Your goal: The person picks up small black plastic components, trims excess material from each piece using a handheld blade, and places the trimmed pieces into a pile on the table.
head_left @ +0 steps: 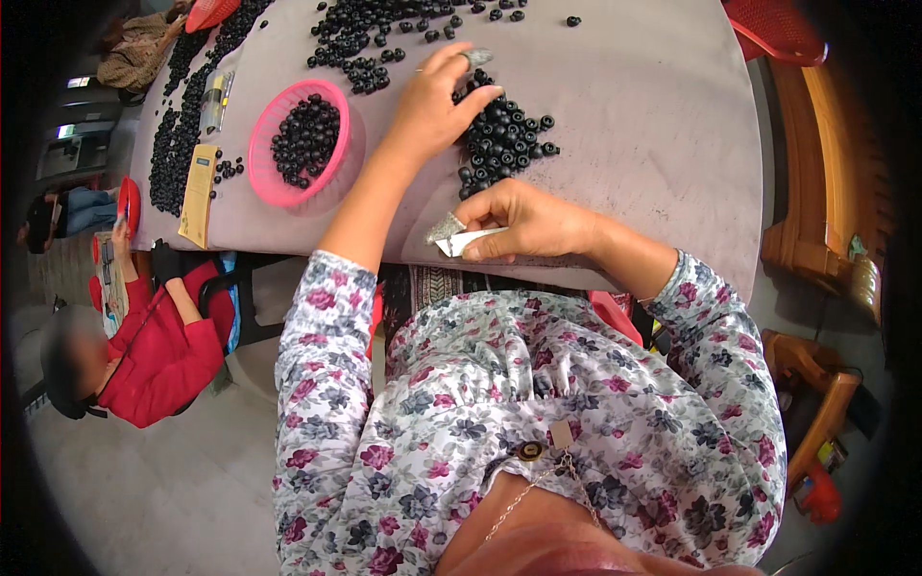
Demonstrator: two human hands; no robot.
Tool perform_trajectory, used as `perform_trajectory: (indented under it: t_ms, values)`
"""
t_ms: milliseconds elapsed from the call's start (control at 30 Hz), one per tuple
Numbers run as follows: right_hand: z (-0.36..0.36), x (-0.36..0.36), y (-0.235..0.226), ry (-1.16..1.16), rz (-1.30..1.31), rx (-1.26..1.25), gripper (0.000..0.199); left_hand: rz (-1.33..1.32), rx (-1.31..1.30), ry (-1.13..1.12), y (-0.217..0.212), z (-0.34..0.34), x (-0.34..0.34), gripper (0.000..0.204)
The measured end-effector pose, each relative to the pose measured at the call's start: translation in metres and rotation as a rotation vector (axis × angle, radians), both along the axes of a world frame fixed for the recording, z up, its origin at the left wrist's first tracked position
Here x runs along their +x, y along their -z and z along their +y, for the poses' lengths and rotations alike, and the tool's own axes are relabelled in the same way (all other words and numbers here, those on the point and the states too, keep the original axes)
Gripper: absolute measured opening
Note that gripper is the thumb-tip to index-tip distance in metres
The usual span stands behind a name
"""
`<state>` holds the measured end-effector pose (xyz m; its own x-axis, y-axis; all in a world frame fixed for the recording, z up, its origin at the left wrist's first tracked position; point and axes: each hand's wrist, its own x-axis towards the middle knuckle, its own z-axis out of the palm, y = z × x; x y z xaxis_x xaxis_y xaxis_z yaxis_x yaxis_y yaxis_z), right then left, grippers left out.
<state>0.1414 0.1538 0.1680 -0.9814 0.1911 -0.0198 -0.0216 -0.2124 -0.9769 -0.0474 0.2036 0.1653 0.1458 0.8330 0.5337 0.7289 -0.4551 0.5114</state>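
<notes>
My left hand (pixel 434 108) reaches over the far left edge of a heap of small black round pieces (pixel 499 144), some with a ring-like opening. Its thumb and fingers are apart, with a grey cover on one fingertip, and nothing shows between them. At the heap's near side my right hand (pixel 538 226) is closed on a small flat white tool (pixel 471 240), pinched between thumb and fingers. A worn grey fingertip cover (pixel 446 228) sits on one of its fingers. The tool's exact kind cannot be made out.
Left of my left arm stands a pink plastic basket (pixel 259 158) holding similar pieces. A tan paper packet (pixel 199 197) and a clear pouch (pixel 217 101) lie further left. More black pieces (pixel 355 38) spread across the far tabletop. A person in red (pixel 168 355) sits at left; wooden furniture (pixel 816 192) stands right.
</notes>
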Motion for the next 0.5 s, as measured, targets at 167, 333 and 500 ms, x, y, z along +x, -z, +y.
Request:
perform_trajectory:
  t_ms: [167, 333, 500]
  values:
    - [-0.011, -0.018, -0.001, -0.041, -0.003, 0.016, 0.017, 0.069, -0.079, 0.019, 0.003, -0.018, -0.011, 0.036]
    - [-0.022, -0.031, 0.002, -0.006, 0.004, 0.02, 0.016, -0.057, -0.153, 0.034, 0.005, -0.058, -0.03, 0.03]
    - [-0.022, -0.005, -0.002, 0.014, -0.073, -0.012, 0.019, -0.383, -0.229, -0.033, 0.021, -0.09, -0.014, 0.027]
